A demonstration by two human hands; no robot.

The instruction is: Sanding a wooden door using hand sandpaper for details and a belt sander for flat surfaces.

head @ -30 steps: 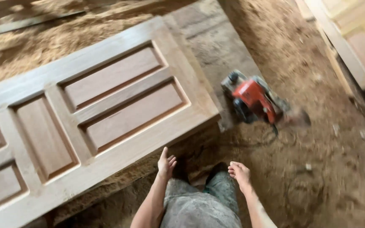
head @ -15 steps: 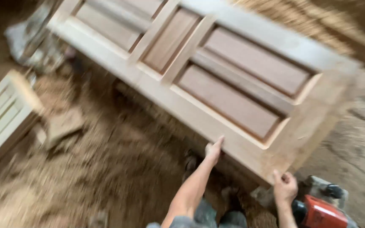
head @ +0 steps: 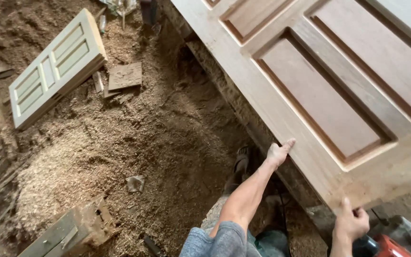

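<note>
two hands (head: 278,153) (head: 350,223) gripping one panelled door (head: 319,90) (second door (head: 55,64) floored)

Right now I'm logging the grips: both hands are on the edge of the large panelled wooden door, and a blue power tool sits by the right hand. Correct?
Not quite: the power tool is red, not blue, as the head view shows. The rest stands: the left hand and right hand both grip the edge of the large panelled wooden door.

floor (head: 177,128): sawdust-covered | on it: small panelled door (head: 55,66), flat board (head: 125,75), wood scraps
</note>
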